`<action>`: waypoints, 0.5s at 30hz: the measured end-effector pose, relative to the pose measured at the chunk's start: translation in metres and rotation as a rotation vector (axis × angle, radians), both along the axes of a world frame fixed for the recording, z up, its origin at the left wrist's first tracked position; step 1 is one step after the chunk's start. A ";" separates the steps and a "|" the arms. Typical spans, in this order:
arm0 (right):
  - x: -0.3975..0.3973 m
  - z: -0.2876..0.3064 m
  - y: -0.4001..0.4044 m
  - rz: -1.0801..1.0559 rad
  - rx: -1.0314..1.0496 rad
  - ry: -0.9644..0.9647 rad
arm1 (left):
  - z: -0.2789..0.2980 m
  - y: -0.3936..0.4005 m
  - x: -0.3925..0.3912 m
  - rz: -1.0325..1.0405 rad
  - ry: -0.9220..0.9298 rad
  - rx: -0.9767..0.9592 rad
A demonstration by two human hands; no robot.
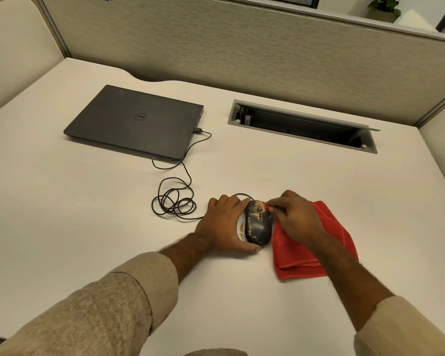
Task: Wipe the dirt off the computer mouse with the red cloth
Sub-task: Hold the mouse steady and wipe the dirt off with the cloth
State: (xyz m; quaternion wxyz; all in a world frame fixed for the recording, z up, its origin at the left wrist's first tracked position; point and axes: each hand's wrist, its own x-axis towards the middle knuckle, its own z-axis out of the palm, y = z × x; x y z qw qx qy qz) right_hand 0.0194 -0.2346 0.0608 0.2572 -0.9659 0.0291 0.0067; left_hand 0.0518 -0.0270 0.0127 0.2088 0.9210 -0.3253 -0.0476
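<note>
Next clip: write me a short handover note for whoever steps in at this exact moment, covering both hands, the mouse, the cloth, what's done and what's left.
Left hand: flat on the desk, bracing the computer mouse from its left side.
Right hand: pinching a corner of the red cloth against the mouse's front right; the rest of the cloth lies on the desk to the right.
Mouse: wired to the closed laptop, on a small white disc.
Done: little; orange-brown dirt covers most of the top.
Left: wipe the whole shell clean.

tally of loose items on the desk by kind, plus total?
Laptop, closed: 1
Computer mouse, dirt-speckled, cable plugged into the laptop: 1
Red cloth: 1
White disc under the mouse: 1
Total: 4
</note>
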 end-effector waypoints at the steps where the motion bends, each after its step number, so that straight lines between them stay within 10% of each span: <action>1: 0.001 0.000 -0.001 -0.008 -0.031 0.010 | 0.000 0.000 0.000 0.000 0.002 -0.001; 15: 0.017 0.008 -0.002 0.031 -0.024 -0.009 | 0.000 0.000 0.001 -0.005 0.014 -0.004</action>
